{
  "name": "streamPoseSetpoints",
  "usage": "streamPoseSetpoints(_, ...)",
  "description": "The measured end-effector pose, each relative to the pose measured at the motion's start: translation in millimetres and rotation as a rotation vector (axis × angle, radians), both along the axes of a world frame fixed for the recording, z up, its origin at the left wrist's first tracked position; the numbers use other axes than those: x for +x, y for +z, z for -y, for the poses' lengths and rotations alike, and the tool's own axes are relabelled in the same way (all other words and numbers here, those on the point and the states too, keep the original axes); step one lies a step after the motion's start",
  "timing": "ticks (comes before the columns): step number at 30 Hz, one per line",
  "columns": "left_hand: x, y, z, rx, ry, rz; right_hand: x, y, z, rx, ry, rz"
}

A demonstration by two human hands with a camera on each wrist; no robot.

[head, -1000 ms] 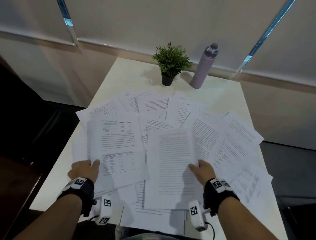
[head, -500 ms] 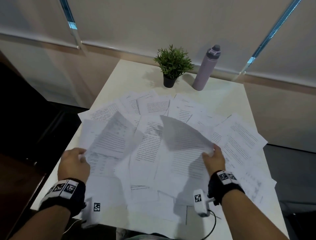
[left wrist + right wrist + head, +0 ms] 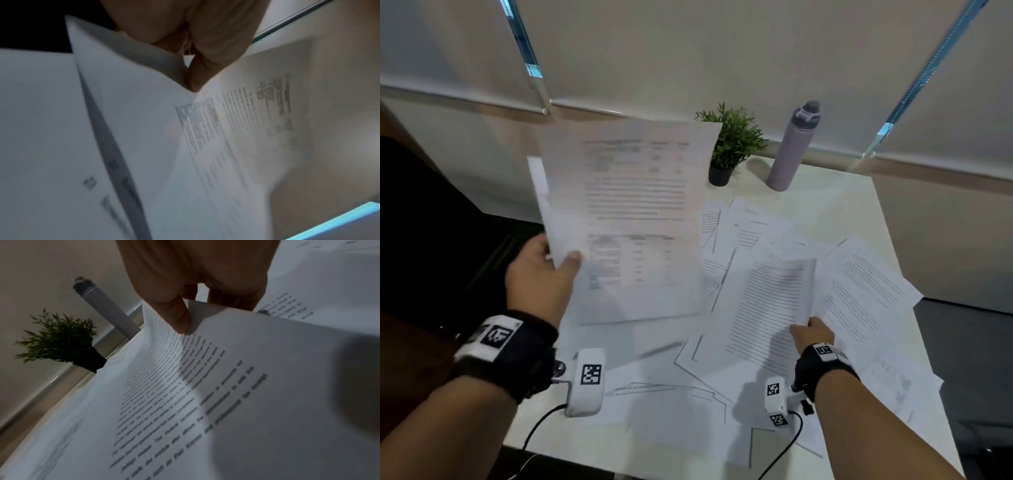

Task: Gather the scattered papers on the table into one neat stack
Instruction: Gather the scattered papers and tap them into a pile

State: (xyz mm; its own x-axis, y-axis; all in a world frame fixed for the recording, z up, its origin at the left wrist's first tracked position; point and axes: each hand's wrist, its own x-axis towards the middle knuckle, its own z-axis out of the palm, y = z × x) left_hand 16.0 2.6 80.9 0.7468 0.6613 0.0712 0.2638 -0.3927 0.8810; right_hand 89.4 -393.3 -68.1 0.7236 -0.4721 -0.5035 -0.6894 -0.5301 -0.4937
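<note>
Printed white papers (image 3: 750, 236) lie scattered and overlapping across the white table (image 3: 835, 198). My left hand (image 3: 544, 270) pinches the lower left edge of a sheet with tables (image 3: 633, 212) and holds it raised above the table, with a second sheet behind it; the left wrist view shows the thumb on this sheet (image 3: 236, 129). My right hand (image 3: 812, 330) pinches the near right corner of a text page (image 3: 770, 308), lifted a little off the pile. In the right wrist view the thumb (image 3: 176, 316) presses on that text page (image 3: 205, 394).
A small potted plant (image 3: 732, 144) and a lilac bottle (image 3: 792, 147) stand at the far side of the table. The table's left edge drops to a dark floor. More sheets reach the right and near edges.
My left hand has lifted its sheets high off the table and tipped them upright. My right hand has brought its text page back down and to the right.
</note>
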Motion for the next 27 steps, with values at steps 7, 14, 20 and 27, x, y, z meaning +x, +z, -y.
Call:
streamPoseSetpoints(7,17.7,-89.5,34.2,-0.025,-0.209,-0.695,-14.3,10.0,4.0,0.185,-0.105,0.228)
streamPoseSetpoints(14,17.5,-132.7,32.5,0.151,-0.283,-0.951,-28.1,8.2,64.5,0.052,-0.292,0.188)
streamPoseSetpoints(20,13.2,-113.4,50.9,0.207,-0.233,-0.725,-30.2,-2.1,80.2,-0.085,-0.294,0.045)
streamPoseSetpoints(27,-7.4,-78.8,52.6,0.018,-0.049,-0.330,-25.9,10.1,69.7,-0.042,-0.270,0.004)
